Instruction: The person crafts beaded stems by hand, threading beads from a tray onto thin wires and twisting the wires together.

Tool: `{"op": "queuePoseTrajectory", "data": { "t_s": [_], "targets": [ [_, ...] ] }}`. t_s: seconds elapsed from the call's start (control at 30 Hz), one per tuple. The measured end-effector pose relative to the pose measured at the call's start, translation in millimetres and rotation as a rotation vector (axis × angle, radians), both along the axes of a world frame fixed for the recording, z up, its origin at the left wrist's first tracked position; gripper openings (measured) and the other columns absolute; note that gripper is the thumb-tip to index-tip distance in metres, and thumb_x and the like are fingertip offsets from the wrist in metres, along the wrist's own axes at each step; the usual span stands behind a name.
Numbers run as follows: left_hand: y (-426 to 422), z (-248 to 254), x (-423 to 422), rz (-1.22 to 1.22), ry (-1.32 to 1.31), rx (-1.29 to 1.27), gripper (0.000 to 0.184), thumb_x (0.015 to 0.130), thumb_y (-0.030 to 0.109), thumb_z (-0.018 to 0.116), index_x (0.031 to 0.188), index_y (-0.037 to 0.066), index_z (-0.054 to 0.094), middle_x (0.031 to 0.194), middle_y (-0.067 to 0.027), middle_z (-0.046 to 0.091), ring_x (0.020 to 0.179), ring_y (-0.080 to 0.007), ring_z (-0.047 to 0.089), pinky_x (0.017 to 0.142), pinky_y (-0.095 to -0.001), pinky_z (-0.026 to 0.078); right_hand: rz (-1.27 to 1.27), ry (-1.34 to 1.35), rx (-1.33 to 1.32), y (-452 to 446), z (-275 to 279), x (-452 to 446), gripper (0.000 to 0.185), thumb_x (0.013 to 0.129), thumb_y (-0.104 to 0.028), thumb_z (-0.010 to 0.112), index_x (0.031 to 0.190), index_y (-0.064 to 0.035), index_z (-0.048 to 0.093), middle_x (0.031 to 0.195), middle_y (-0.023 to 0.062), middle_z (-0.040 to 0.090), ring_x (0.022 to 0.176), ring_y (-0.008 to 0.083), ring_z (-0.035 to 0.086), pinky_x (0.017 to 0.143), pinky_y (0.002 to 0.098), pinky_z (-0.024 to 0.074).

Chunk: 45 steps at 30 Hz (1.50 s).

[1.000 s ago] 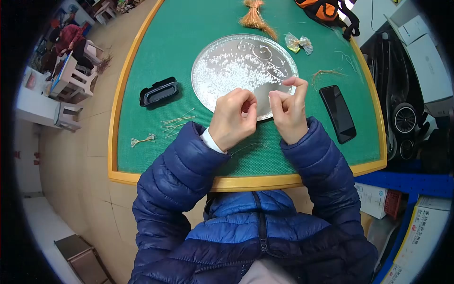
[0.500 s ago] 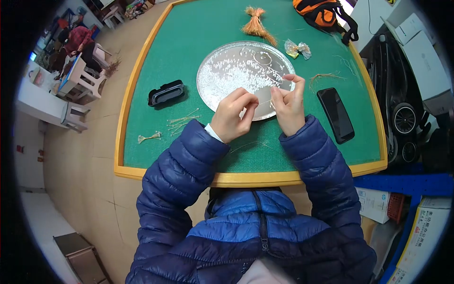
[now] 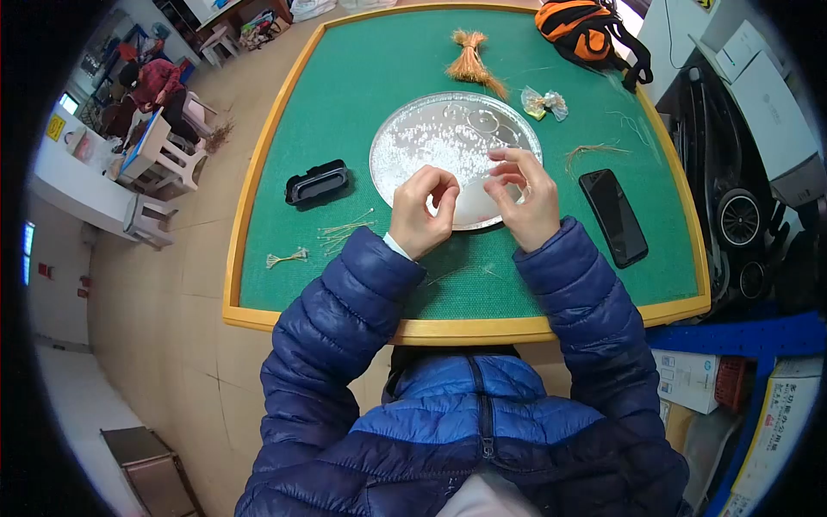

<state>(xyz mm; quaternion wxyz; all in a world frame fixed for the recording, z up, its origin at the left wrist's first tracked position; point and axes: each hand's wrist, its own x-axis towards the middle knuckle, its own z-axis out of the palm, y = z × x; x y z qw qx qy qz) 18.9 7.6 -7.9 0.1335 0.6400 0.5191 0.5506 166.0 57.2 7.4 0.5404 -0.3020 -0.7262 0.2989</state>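
My left hand (image 3: pixel 420 212) is closed in a pinch at the near edge of a round metal tray (image 3: pixel 379 138). What its fingertips hold is too thin to make out. Beside it, above the tray's right side, my right hand (image 3: pixel 527 202) has its thumb close to a bent finger, while another finger stretches out above. Anything between those fingertips is too fine to see. Small white beads (image 3: pixel 426 142) are spread over the tray. On the left lie several thin stems with pale tips (image 3: pixel 345 233) and a small tied bundle of them (image 3: pixel 286 258).
The green tabletop (image 3: pixel 301 112) has a raised wooden edge. On it are a black plastic case (image 3: pixel 317 183), a phone (image 3: pixel 612 215), a straw-coloured bundle (image 3: pixel 469 60), a clear plastic bag (image 3: pixel 544 102), loose strands (image 3: pixel 594 151) and an orange-black backpack (image 3: pixel 590 34). Another person (image 3: pixel 159 90) sits far left.
My left fingers have rounded into a tighter pinch. My right fingers have moved left and curled toward the thumb. The view has shifted slightly, so the table appears lower and further right.
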Motion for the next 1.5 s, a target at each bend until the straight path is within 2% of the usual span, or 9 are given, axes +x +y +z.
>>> {"op": "queuePoseTrajectory", "data": {
  "t_s": [0.17,0.47,0.67,0.8,1.0,1.13,1.23,1.37,1.5],
  "targets": [
    [-3,7,2,-0.005,0.053,0.054,0.013,0.065,-0.008,0.052,0.072,0.002,0.053,0.065,-0.0029,0.05,0.053,-0.0111,0.042,0.049,-0.0208,0.035,0.122,-0.064,-0.046,1,-5,0,0.03,0.07,0.006,0.057,0.099,-0.0009,0.051,0.068,0.0038,0.057,0.057,0.0104,0.051,0.057,0.0206,0.0434],
    [-6,5,6,0.054,0.184,0.248,0.019,0.061,-0.012,0.05,0.072,0.003,0.051,0.065,-0.0038,0.048,0.051,-0.0138,0.041,0.047,-0.0218,0.034,0.289,0.138,-0.257,-4,-11,-3,0.032,0.076,0.006,0.046,0.105,-0.0008,0.037,0.064,0.0017,0.051,0.051,0.0069,0.043,0.05,0.0176,0.0352],
    [-6,2,6,0.025,0.202,0.237,0.021,0.06,-0.013,0.051,0.073,0.003,0.051,0.066,-0.004,0.049,0.051,-0.014,0.041,0.047,-0.022,0.034,0.286,0.086,-0.233,1,-14,1,0.027,0.078,0.005,0.044,0.104,-0.0015,0.038,0.065,0.0016,0.05,0.047,0.0054,0.039,0.044,0.0183,0.0317],
    [-7,0,7,0.024,0.21,0.262,0.021,0.06,-0.013,0.051,0.073,0.003,0.051,0.067,-0.0043,0.049,0.052,-0.0141,0.042,0.047,-0.0223,0.035,0.32,0.147,-0.377,-3,-12,-1,0.027,0.078,0.006,0.043,0.103,-0.0032,0.039,0.062,0.0011,0.049,0.044,0.0045,0.035,0.04,0.0195,0.0272],
    [-5,-4,9,0.015,0.209,0.289,0.02,0.059,-0.012,0.051,0.073,0.002,0.051,0.067,-0.0047,0.05,0.053,-0.015,0.042,0.049,-0.0224,0.036,0.316,0.108,-0.423,-3,-14,2,0.023,0.082,0.001,0.043,0.104,-0.0043,0.04,0.059,0.0,0.046,0.043,0.005,0.035,0.038,0.0196,0.0254],
    [-8,6,1,0.027,0.206,0.169,0.018,0.06,-0.011,0.053,0.073,0.002,0.053,0.068,-0.0051,0.05,0.054,-0.0159,0.043,0.052,-0.0221,0.037,0.303,0.076,-0.412,-3,-6,4,0.019,0.087,-0.006,0.041,0.106,-0.0043,0.041,0.056,-0.0006,0.043,0.042,0.006,0.037,0.04,0.0194,0.0273],
    [-20,9,-17,0.088,0.16,0.154,0.016,0.061,-0.009,0.057,0.072,0.003,0.056,0.071,-0.0041,0.05,0.062,-0.0166,0.046,0.057,-0.023,0.039,0.279,0.115,-0.393,-3,0,3,0.019,0.09,-0.012,0.039,0.108,-0.0042,0.041,0.054,-0.0007,0.043,0.042,0.0072,0.038,0.041,0.0193,0.0295],
    [-71,7,-62,0.388,0.548,-0.003,0.011,0.061,0.001,0.066,0.066,0.01,0.062,0.075,-0.0003,0.05,0.076,-0.0177,0.045,0.069,-0.0274,0.035,0.188,0.148,-0.405,-6,2,2,0.021,0.088,-0.008,0.042,0.108,-0.0059,0.041,0.051,-0.0012,0.045,0.043,0.0071,0.039,0.044,0.0186,0.0314],
    [-101,-12,-94,0.503,0.641,-0.163,0.01,0.061,0.004,0.067,0.067,0.011,0.063,0.075,0.0006,0.051,0.074,-0.0168,0.045,0.068,-0.0274,0.034,0.177,0.059,-0.358,-13,6,1,0.022,0.085,-0.006,0.046,0.107,-0.0059,0.042,0.052,-0.0014,0.047,0.044,0.0065,0.038,0.045,0.0183,0.0311]
  ]
}}
